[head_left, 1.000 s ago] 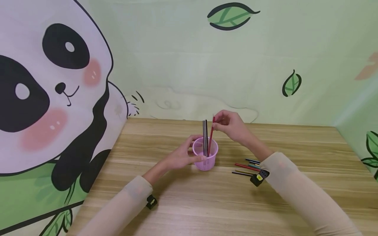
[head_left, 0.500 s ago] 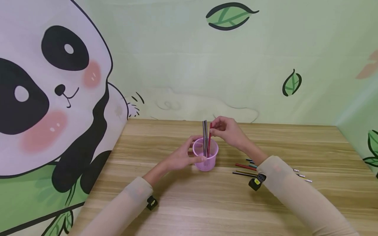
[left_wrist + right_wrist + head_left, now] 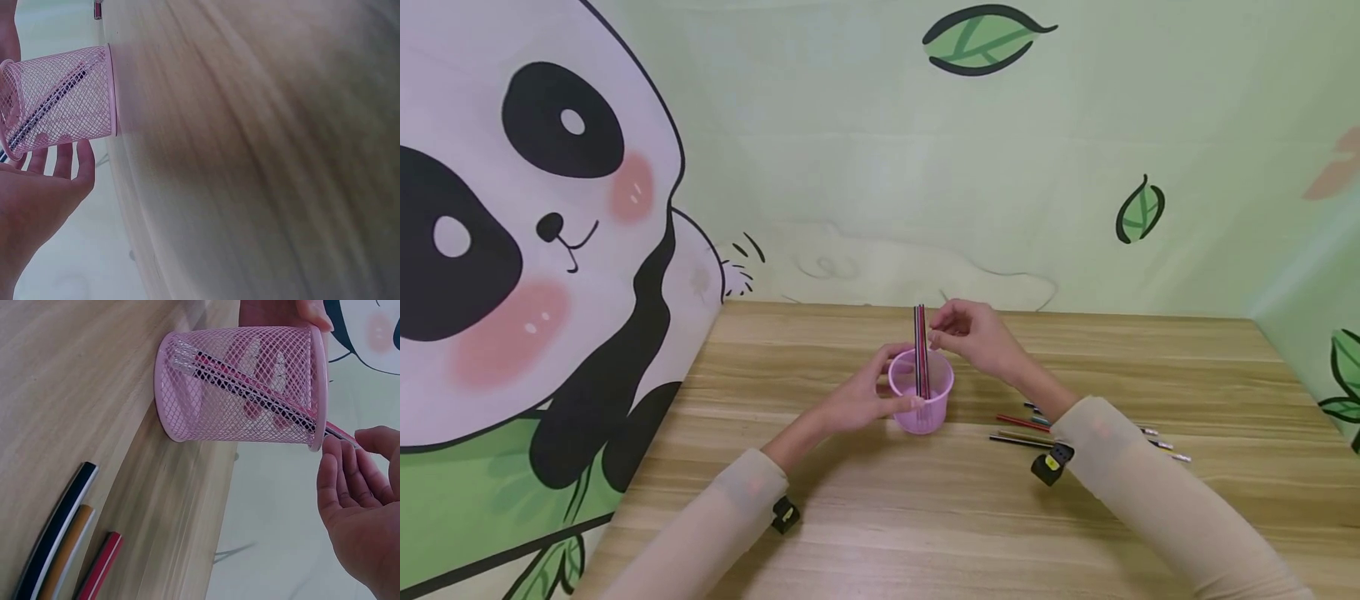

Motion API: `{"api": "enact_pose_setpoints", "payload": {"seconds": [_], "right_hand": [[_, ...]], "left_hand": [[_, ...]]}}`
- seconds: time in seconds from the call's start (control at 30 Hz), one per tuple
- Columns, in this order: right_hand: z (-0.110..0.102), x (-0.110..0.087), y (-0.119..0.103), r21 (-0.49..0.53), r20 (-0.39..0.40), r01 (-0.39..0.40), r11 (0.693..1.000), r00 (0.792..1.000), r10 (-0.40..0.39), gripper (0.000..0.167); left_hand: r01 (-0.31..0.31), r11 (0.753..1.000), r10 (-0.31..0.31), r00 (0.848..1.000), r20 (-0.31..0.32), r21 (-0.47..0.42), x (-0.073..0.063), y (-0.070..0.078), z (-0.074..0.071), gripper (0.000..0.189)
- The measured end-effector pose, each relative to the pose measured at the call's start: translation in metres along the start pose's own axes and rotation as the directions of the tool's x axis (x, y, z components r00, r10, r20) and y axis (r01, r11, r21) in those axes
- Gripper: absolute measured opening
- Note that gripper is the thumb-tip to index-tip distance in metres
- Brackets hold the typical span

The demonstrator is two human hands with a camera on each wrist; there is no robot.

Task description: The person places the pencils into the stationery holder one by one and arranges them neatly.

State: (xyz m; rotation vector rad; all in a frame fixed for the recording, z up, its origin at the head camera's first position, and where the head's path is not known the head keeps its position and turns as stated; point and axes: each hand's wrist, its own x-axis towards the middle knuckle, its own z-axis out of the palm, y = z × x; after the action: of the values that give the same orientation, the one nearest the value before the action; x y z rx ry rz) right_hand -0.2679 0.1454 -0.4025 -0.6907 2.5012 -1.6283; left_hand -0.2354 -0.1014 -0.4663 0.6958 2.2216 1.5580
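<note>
A pink mesh pencil cup (image 3: pixel 934 414) stands upright on the wooden table. My left hand (image 3: pixel 853 400) grips it from the left, thumb along the front of the rim and fingers around the far side. Inside lean several pencils, black-and-white striped ones (image 3: pixel 917 342) together with a red pencil (image 3: pixel 923 358). Just right of their upper ends is my right hand (image 3: pixel 981 337), fingers loosely bent. In the right wrist view, that hand's thumb (image 3: pixel 375 439) and fingers are spread apart beside the red pencil's tip, pinching nothing.
Several more pencils (image 3: pixel 1018 441), black, gold, red and teal, lie on the table (image 3: pixel 880 517) to the right, partly under the right sleeve (image 3: pixel 1150 475). Behind the table hangs a green backdrop (image 3: pixel 850 150) printed with a panda and leaves.
The red pencil has gone lower and tilted left against the striped pencils in the cup. My right hand moved down and left with it, then let go. The left hand stayed put.
</note>
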Motion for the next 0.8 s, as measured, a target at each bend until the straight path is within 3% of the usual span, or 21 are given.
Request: {"api": "enact_pose_setpoints", "payload": {"seconds": [0.2, 0.53, 0.8], "right_hand": [[-0.005, -0.002, 0.001, -0.05, 0.005, 0.028, 0.998, 1.0, -0.028, 0.016], [-0.031, -0.012, 0.013, -0.205, 0.049, 0.057, 0.977, 0.998, -0.048, 0.011], [-0.053, -0.033, 0.038, -0.301, 0.108, 0.022, 0.953, 0.994, 0.011, 0.005]], "left_hand": [[-0.004, 1.0, 0.004, 1.0, -0.004, -0.006, 0.0, 0.001, -0.001, 0.086], [-0.009, 1.0, 0.009, 1.0, 0.003, -0.022, 0.0, 0.0, -0.001, 0.084], [-0.011, 1.0, 0.011, 1.0, 0.002, -0.021, 0.001, -0.001, 0.001, 0.085]]}}
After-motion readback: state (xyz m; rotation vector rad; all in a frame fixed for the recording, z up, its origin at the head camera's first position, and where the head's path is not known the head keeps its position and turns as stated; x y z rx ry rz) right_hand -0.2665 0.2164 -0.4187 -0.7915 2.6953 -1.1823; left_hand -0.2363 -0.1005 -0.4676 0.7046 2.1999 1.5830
